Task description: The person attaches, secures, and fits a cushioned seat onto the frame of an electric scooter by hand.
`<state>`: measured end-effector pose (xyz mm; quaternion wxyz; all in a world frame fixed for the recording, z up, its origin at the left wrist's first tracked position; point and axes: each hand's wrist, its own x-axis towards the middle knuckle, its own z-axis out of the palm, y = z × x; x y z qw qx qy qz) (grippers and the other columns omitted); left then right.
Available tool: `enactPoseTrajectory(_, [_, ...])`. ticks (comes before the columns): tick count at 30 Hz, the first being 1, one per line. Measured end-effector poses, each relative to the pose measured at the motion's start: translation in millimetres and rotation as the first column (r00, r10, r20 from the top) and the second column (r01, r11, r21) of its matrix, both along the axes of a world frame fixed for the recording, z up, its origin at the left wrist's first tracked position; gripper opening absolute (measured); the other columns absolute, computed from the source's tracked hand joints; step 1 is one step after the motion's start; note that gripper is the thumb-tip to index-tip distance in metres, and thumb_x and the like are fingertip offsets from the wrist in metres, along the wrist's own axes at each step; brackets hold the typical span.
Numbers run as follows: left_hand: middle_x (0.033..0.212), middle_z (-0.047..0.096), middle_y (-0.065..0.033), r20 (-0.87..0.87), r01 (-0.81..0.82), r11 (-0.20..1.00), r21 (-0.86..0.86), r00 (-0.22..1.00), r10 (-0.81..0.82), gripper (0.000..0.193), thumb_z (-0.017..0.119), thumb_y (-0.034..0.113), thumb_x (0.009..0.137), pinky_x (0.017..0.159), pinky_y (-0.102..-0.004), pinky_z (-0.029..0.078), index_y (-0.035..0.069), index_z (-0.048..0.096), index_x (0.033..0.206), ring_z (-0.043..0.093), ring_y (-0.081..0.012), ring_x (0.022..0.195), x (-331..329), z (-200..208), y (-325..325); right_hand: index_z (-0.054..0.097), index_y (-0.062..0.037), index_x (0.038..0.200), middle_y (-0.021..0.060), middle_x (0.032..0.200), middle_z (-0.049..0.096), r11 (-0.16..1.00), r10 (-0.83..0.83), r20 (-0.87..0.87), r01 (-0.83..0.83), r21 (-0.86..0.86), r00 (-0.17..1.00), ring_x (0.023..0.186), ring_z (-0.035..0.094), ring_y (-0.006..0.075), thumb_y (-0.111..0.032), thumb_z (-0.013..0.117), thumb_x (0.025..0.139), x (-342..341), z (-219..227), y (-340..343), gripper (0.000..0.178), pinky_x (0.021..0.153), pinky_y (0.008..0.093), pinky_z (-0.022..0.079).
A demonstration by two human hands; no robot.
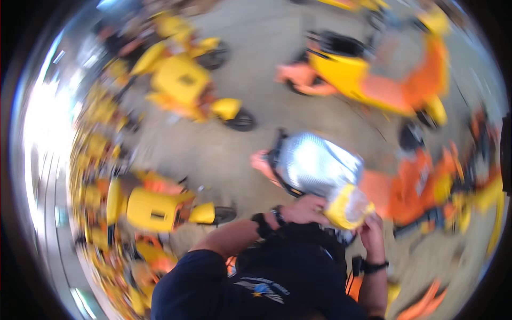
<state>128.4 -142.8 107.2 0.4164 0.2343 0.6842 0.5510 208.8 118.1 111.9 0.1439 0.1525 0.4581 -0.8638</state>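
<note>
In front of my chest is a yellow object with a pale, shiny middle (348, 207), blurred, perhaps a wrapped packet or a roll. My left hand (306, 209) grips its left side with bent fingers. At its right edge, the fingers of my right hand (372, 228) are closed on it. Just beyond lies a silver, shiny sheet-like cover (320, 162) on the seat of an orange scooter (397, 192). Dark straps circle both my wrists. Part of the scooter is hidden by my hands and the yellow object.
A yellow and orange scooter (341, 69) stands farther off, beyond the silver cover. To the left are yellow scooters or bikes (181, 80), another yellow one (154, 209), and a dense row along the left side. More orange frames (426, 301) show at the lower right.
</note>
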Motion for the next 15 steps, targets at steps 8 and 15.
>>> enactPoseTrajectory(8, [0.113,0.066,-0.0048,0.184,-0.861,0.423,0.284,0.482,0.857,0.027,0.060,0.006,0.092,0.091,-0.0334,0.051,0.001,0.061,0.119,0.063,-0.0155,0.102,15,16,-147,0.046,-0.0056,0.135,0.0197,0.093,0.069,0.978,0.209,-0.055,-0.208,0.028,0.976,0.067,0.068,0.0225,-0.019,0.053,0.096,-58,-3,-60,0.042,0.059,0.0305,0.057])
enactPoseTrajectory(15, [0.105,0.068,-0.0084,0.374,-0.777,-0.311,0.547,-0.105,0.921,0.016,0.056,0.004,0.094,0.084,-0.0393,0.056,0.002,0.062,0.109,0.067,-0.0232,0.096,-2,60,-246,0.053,-0.0030,0.126,0.0186,0.091,0.069,0.932,0.350,0.035,-0.352,0.087,0.936,0.068,0.068,0.0220,-0.010,0.052,0.095,-58,-7,-65,0.031,0.060,0.0316,0.057])
